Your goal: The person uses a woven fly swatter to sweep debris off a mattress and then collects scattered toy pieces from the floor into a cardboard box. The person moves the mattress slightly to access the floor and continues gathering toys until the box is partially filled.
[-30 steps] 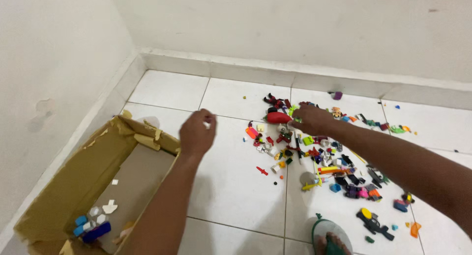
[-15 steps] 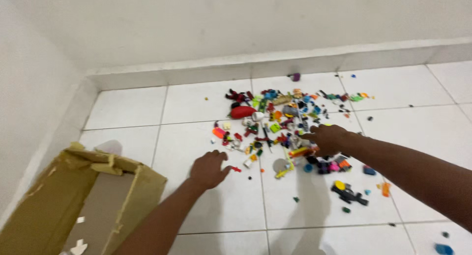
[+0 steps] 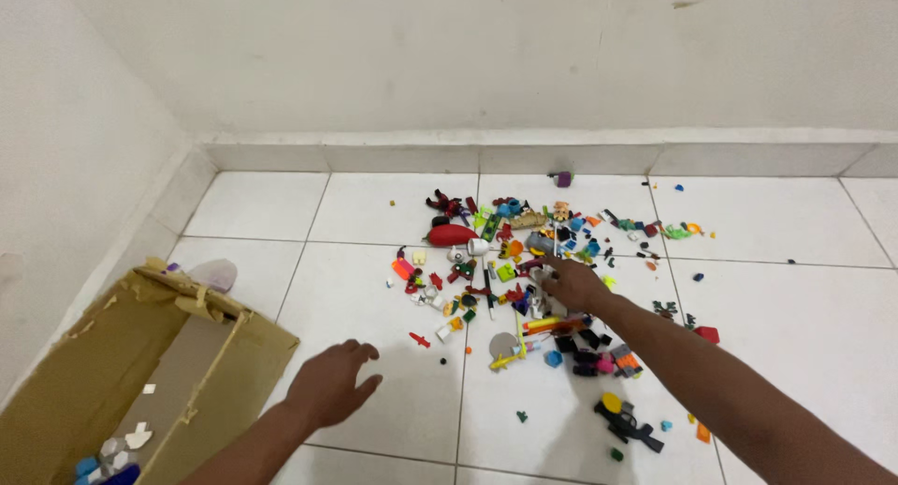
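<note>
A scatter of small, many-coloured toy building pieces [image 3: 524,270] lies on the white tiled floor. My right hand [image 3: 571,284] reaches into the middle of the pile, fingers curled on small pieces there; whether it grips one is unclear. My left hand [image 3: 332,384] hovers over bare tile, palm down, fingers apart, holding nothing. It is between the pile and an open cardboard box [image 3: 122,373] at the lower left. A small red piece [image 3: 420,339] lies just beyond my left hand. A larger red oval piece [image 3: 452,234] sits at the pile's far left.
The box holds several blue and white pieces [image 3: 108,459] at its near end. Walls with a raised tiled skirting [image 3: 524,153] close the corner at back and left. A black and yellow piece [image 3: 625,419] and stray bits lie at the right.
My left hand has drawn back from the pile toward me and the box. My right hand shifted left, deeper into the pile. The view tilted down a little.
</note>
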